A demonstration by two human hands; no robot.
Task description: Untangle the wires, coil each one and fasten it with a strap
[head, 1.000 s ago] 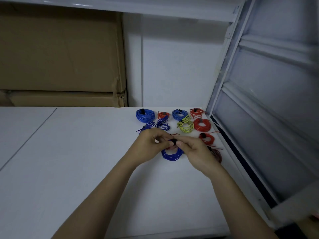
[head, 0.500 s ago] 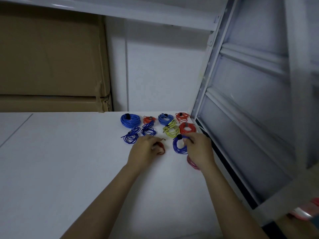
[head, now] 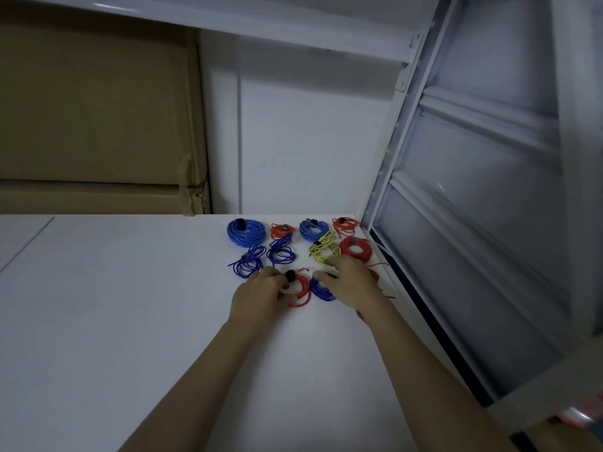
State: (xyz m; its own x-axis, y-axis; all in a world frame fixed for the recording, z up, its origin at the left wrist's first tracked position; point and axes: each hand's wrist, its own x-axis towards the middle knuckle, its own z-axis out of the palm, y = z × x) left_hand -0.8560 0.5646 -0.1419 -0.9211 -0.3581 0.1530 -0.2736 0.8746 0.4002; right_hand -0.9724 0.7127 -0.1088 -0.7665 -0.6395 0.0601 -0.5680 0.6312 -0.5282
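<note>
Red coil (head: 301, 290) with black strap (head: 289, 275) lies flat on white table (head: 130, 321), directly right of left hand (head: 261, 293); fingers curl around its left edge, gripping it. Blue coil (head: 321, 290) touches red one on right, half under right hand (head: 350, 283), whose straight fingers press it. Finished coils lie just behind. Left hand nearer to red coil.

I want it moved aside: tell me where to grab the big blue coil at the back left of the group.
Pinch the big blue coil across its black strap, coming from above and the open left side. The strap binds all the loops; other coils crowd its right and near sides.
</note>
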